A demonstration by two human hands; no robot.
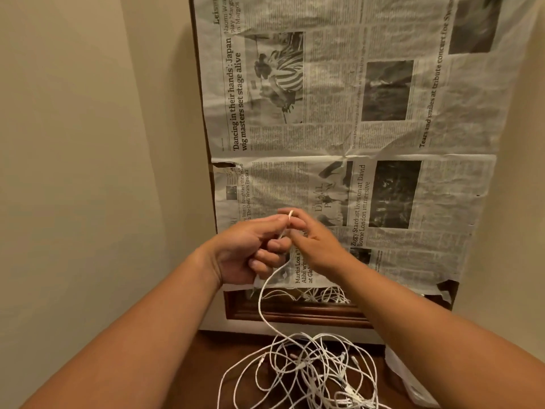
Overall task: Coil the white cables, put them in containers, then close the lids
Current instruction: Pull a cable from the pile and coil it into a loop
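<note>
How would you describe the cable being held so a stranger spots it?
Find the crumpled newspaper sheet on the wall. Before its lower edge, the left hand grips one thin white braided cable. Unlike the tangled white cables heaped below, it rises alone.

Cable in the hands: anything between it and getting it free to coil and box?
Yes. The left hand and right hand hold the cable by its end, but it runs down into the tangled pile on the wooden top, looped among other cables. No container is in view.
</note>
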